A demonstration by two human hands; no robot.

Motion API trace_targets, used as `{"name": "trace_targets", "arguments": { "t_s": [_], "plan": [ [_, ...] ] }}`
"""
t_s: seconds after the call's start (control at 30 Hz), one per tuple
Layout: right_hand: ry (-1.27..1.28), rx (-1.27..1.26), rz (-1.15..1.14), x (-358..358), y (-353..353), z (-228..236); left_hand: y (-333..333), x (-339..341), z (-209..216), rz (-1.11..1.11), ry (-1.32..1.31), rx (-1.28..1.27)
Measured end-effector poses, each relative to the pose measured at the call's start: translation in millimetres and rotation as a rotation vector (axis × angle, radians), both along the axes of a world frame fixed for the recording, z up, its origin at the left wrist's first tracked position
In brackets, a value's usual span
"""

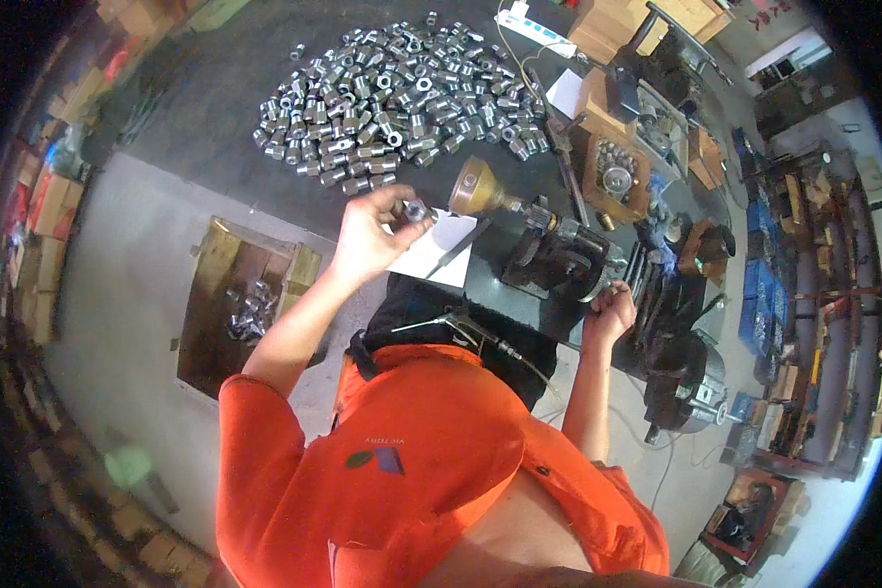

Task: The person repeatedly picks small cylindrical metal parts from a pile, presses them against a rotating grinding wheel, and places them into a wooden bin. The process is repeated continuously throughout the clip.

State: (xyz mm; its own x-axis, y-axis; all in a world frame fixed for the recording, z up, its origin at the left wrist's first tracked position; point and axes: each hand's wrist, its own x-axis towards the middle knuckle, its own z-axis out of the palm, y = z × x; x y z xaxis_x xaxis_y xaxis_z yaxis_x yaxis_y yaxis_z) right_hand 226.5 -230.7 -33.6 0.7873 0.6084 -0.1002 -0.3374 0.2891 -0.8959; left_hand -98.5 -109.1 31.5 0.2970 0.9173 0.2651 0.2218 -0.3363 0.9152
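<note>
Between the thumb and fingers of my left hand (365,240) is a metal fitting (416,211), its open end showing. It is held just left of a brass-coloured cup (475,186) on the end of a small dark bench machine (561,253). My right hand (610,314) is closed at the machine's right end, by a round wheel-like part; what lies inside the fingers is hidden. Below the fitting, a white sheet (426,257) lies at the bench edge with a dark slim tool (459,248) across it. Behind stands a large heap of similar metal fittings (402,103).
A wooden box (211,338) with several fittings stands low at left. An air blow gun (480,333) lies before my waist. A wooden tray (637,201) of small parts and a power strip (537,31) sit at back right. A bench vise (684,382) is at right.
</note>
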Motion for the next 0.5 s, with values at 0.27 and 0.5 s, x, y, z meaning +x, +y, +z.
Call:
{"name": "trace_targets", "arguments": {
  "t_s": [0.27, 0.5],
  "plan": [
    [0.04, 0.025, 0.029, -0.3, 0.5, 0.9, 34.7, 3.8, 14.5, -0.332, -0.611, -0.422],
    [0.019, -0.027, -0.005, -2.7, -1.2, 1.1, 53.2, 5.7, 5.2, -0.454, -0.543, -0.455]
  ]
}}
